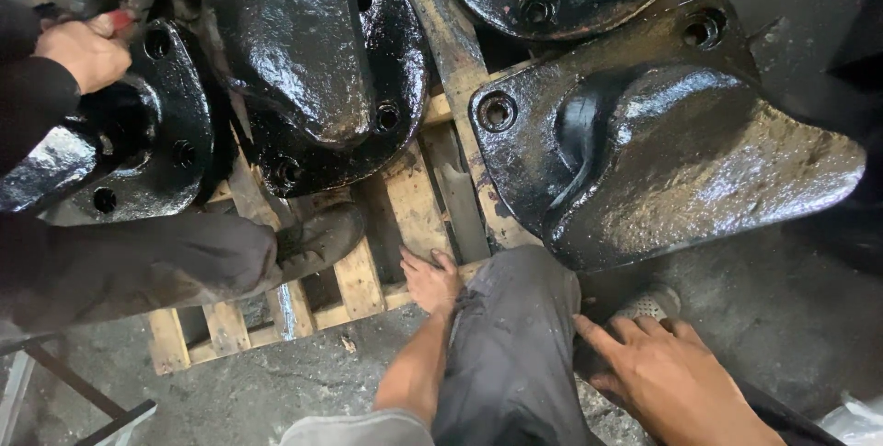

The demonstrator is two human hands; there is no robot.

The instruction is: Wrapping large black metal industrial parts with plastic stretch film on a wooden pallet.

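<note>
Two bare hands belong to the person seen from above. Their left hand (430, 279) rests flat, fingers spread, on a slat of the wooden pallet (368, 271), gripping nothing. Their right hand (667, 377), at five o'clock, lies open on the grey floor (782, 317) beside their shoe (651, 302), also empty. A large glossy black casting (662, 133) sits at one o'clock from the left hand, near it. At ten o'clock, a co-worker's hand (85, 51) grips a red-tipped tool (97, 0) against another casting (161, 124).
</note>
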